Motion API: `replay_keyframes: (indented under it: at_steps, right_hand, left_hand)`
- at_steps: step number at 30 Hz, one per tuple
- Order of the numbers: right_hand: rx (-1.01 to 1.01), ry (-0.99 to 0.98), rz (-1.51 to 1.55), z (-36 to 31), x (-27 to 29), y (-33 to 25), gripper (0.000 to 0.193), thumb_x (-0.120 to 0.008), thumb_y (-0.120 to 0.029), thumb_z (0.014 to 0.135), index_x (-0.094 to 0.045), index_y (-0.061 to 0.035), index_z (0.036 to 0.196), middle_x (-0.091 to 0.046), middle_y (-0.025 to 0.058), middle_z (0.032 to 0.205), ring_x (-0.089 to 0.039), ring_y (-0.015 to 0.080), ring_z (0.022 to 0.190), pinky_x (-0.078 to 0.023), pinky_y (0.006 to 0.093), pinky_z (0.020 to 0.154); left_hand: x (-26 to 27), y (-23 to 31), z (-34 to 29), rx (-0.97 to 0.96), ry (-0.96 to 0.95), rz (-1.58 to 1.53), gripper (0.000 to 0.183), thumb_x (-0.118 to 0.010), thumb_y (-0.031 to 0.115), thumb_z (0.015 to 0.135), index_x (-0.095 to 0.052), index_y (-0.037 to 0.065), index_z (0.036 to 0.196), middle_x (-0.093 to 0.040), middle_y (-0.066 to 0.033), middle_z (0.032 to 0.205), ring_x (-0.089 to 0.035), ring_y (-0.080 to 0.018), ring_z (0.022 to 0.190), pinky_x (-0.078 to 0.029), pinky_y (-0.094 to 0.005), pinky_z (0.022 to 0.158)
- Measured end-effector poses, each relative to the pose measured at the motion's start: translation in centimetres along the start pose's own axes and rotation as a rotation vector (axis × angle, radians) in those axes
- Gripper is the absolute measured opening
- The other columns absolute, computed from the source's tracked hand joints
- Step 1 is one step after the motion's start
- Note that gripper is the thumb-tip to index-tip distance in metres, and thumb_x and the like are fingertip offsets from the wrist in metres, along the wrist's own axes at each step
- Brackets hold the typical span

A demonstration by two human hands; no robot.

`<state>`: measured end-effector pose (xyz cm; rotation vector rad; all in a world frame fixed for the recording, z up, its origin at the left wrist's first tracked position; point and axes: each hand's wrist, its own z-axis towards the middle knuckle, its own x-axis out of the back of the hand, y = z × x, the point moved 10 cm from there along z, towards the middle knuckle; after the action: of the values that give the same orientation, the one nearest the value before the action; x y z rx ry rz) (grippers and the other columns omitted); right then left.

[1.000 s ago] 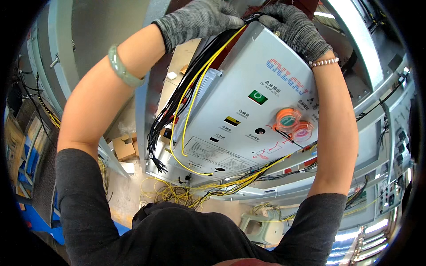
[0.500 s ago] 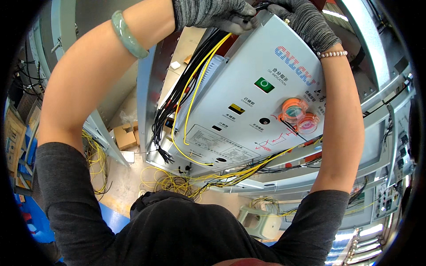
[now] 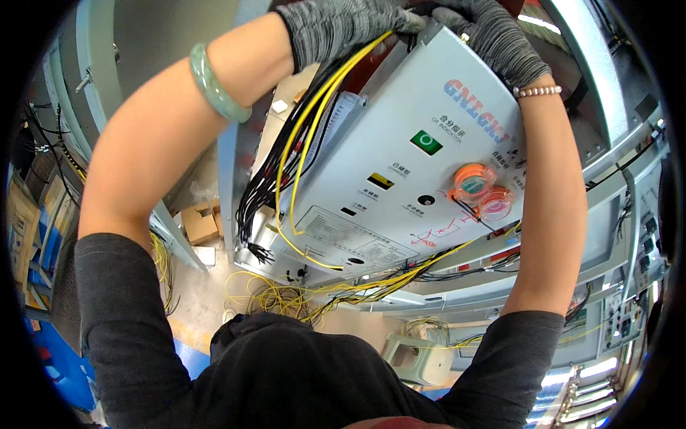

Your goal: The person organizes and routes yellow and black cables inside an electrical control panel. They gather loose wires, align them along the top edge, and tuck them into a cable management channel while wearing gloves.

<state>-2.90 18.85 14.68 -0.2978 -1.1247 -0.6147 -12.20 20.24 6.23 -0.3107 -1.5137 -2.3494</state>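
A grey switchgear front panel (image 3: 386,207) slants up in front of me, with a green indicator window (image 3: 426,141) and two orange-ringed buttons (image 3: 475,179) under clear covers. At its upper left corner my left hand (image 3: 346,30), in a grey knit glove, is closed around the top of a wire bundle. Black wires (image 3: 264,193) and yellow wires (image 3: 284,171) hang below it along the panel's left side. My gloved right hand (image 3: 493,43) curls over the top edge by the same corner, close to the left fingertips. What its fingers hold is hidden.
Tangled yellow wires (image 3: 275,293) lie on the floor under the panel. A pale green plastic stool (image 3: 429,361) stands at lower right. Cardboard boxes (image 3: 200,223) sit left of the panel, beyond a grey cabinet frame (image 3: 179,236). More cabinet framework (image 3: 607,236) runs along the right.
My left hand and forearm have shifted slightly right, the fingertips reaching farther to the panel's corner. The hanging wires have spread and moved a little. My right hand stays nearly in place.
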Motion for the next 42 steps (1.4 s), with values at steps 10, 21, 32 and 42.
replay_keyframes:
  at_steps: [10, 21, 32, 42]
  right_hand:
    - [-0.032, -0.035, 0.009, -0.7, 0.7, -2.3, 0.019, -0.056, -0.006, 0.087, -0.065, 0.003, 0.1, -0.068, 0.0135, 0.087, -0.06, 0.0174, 0.081, -0.048, 0.0288, 0.075]
    - [-0.003, 0.011, -0.073, 0.1, 0.6, -0.8, 0.02, -0.058, -0.012, 0.086, -0.065, 0.0018, 0.098, -0.067, 0.0166, 0.088, -0.062, 0.0214, 0.081, -0.048, 0.0318, 0.074]
    - [-0.043, -0.004, -0.022, -0.4, 0.2, 0.7, 0.02, -0.057, -0.012, 0.087, -0.065, 0.0019, 0.098, -0.067, 0.0152, 0.09, -0.062, 0.0204, 0.082, -0.048, 0.0312, 0.075]
    - [-0.046, -0.035, -0.012, 0.1, 0.4, -1.4, 0.02, -0.055, -0.011, 0.088, -0.066, 0.0016, 0.1, -0.068, 0.0154, 0.087, -0.061, 0.0185, 0.08, -0.048, 0.0306, 0.074]
  left_hand:
    - [0.0, 2.8, -0.7, -0.494, 0.46, 0.687, 0.023, -0.057, 0.021, 0.077, -0.06, 0.001, 0.089, -0.061, -0.0225, 0.077, -0.061, -0.0377, 0.076, -0.048, -0.0462, 0.072]
    - [0.4, 1.6, 1.4, -0.398, -0.006, 0.619, 0.022, -0.056, 0.01, 0.079, -0.062, 0.006, 0.1, -0.062, -0.0214, 0.084, -0.062, -0.0346, 0.079, -0.049, -0.0385, 0.071]
    - [0.4, 2.3, 2.1, -0.572, -0.089, 0.61, 0.019, -0.056, 0.02, 0.082, -0.066, 0.006, 0.091, -0.063, -0.0182, 0.076, -0.063, -0.0306, 0.073, -0.048, -0.0391, 0.068]
    - [0.3, -1.6, -0.9, 0.297, -0.282, -0.505, 0.014, -0.06, 0.012, 0.086, -0.064, -0.001, 0.086, -0.066, -0.0093, 0.071, -0.063, -0.0155, 0.059, -0.052, -0.0232, 0.048]
